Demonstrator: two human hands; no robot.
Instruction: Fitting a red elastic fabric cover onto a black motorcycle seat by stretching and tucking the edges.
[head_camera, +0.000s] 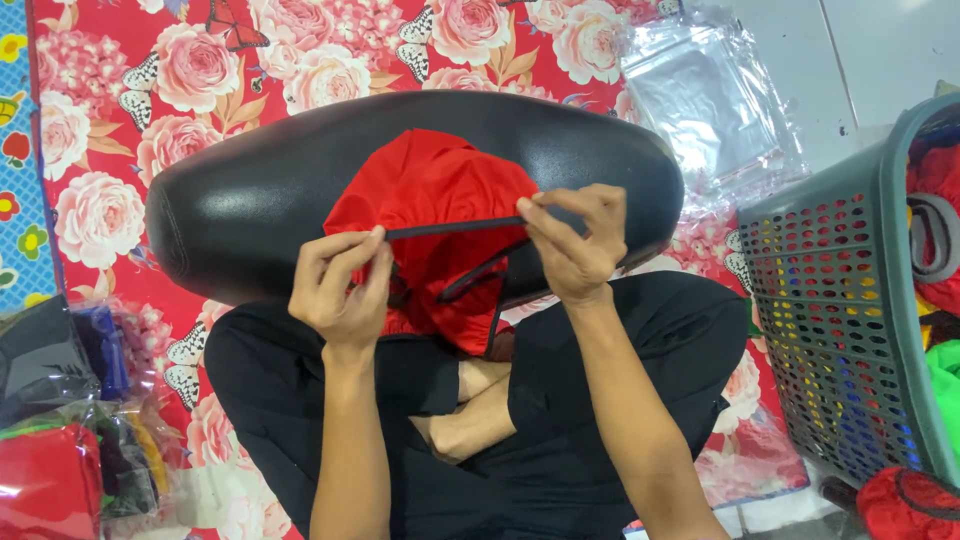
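1. Your left hand (340, 285) and right hand (575, 240) each pinched an end of the black elastic band (455, 228), stretched taut over the red cover (430, 230).
2. The cover lay bunched on the black seat (250, 200).
3. Step judged: fitting the cover; the next move calls for an even pull over the seat's edge.
4. Right of the seat: a grey basket (850, 290). Beneath the seat: a floral mat (100, 100) on the floor.

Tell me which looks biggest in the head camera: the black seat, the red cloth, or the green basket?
1. Black seat, widest across the picture.
2. Green basket, though the edge cuts it off, so it may really be bigger.
3. Red cloth, smallest.
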